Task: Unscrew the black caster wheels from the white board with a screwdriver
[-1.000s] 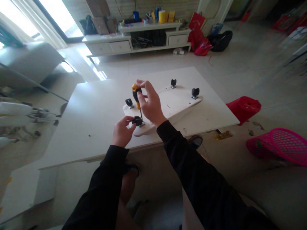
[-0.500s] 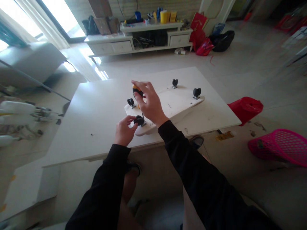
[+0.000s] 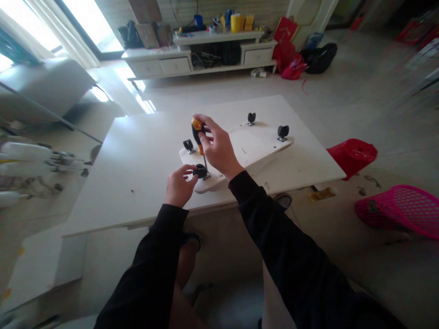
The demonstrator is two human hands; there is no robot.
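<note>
Right hand [image 3: 219, 148] pinched screwdriver [image 3: 198, 132], shaft down, at left end of white panel [image 3: 254, 145]. Left hand [image 3: 179, 185] pinched near caster [image 3: 200, 171] there. Other casters [image 3: 283, 131] stood on panel.

I counted four black wheels: one wheel [image 3: 200, 171] between the left hand's [image 3: 179, 186] fingers, one wheel [image 3: 188, 145] just beyond them, and two, a wheel [image 3: 251, 118] and a wheel [image 3: 283, 132], farther off to the right. One screwdriver [image 3: 198, 132] was in the right hand's [image 3: 221, 148] fingers. One white board [image 3: 252, 148] lay below these fingers, on one table [image 3: 116, 169]. One pink basket [image 3: 380, 208] was well to their right.
</note>
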